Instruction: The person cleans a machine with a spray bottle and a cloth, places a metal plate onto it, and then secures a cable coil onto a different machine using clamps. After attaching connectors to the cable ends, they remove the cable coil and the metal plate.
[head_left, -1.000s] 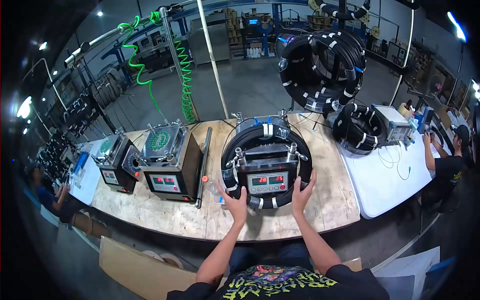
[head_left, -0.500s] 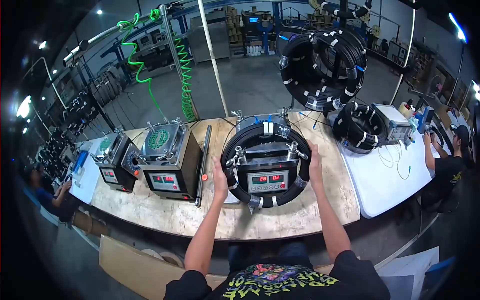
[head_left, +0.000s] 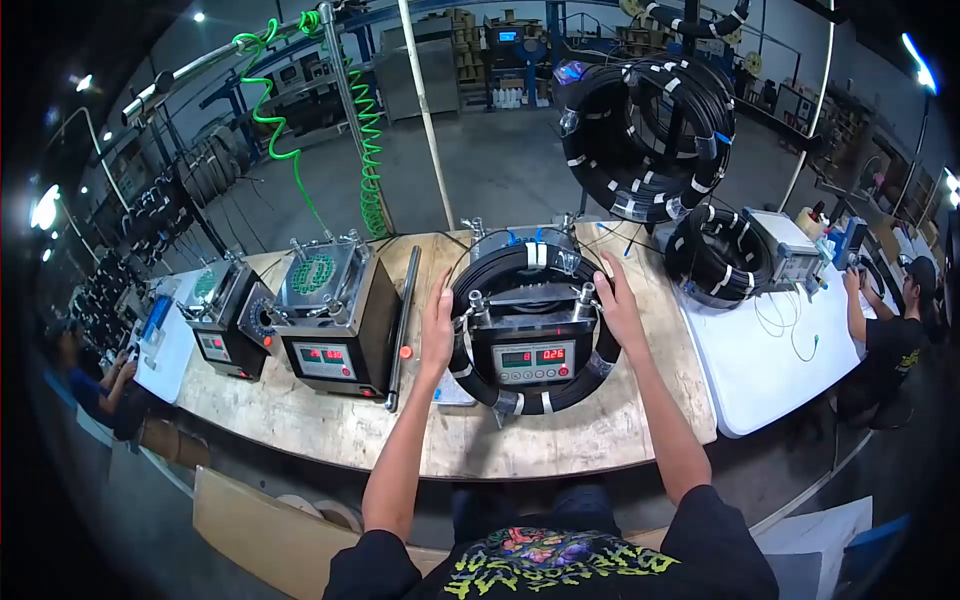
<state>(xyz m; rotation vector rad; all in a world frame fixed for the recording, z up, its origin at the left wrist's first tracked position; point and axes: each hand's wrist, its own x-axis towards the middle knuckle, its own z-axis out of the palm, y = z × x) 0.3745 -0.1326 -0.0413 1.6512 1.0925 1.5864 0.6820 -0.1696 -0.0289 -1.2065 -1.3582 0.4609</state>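
A coil of black cable [head_left: 590, 377], bound with white and clear tape, rings the front of a tabletop machine [head_left: 505, 354] with a red and green number display. My left hand [head_left: 437, 328] grips the coil's left side, fingers pointing up along it. On the opposite side, my right hand [head_left: 620, 308] holds the coil near its upper right, fingertips by the machine's right clamp. Blue-tipped cable ends show at the top of the coil. The machine's metal clamps stand inside the ring. How the coil rests behind the machine is hidden.
Left on the wooden table [head_left: 440, 440] stand two similar machines, the nearer one [head_left: 330, 330] beside a metal bar [head_left: 403, 330]. More cable coils [head_left: 645, 140] hang at the back right; another coil [head_left: 718, 255] lies below. A co-worker [head_left: 895, 335] sits right, another person [head_left: 95, 385] left.
My right hand has moved up and inward along the coil; my left hand has shifted slightly upward. The numbers on the displays have changed. The coil stays around the machine.
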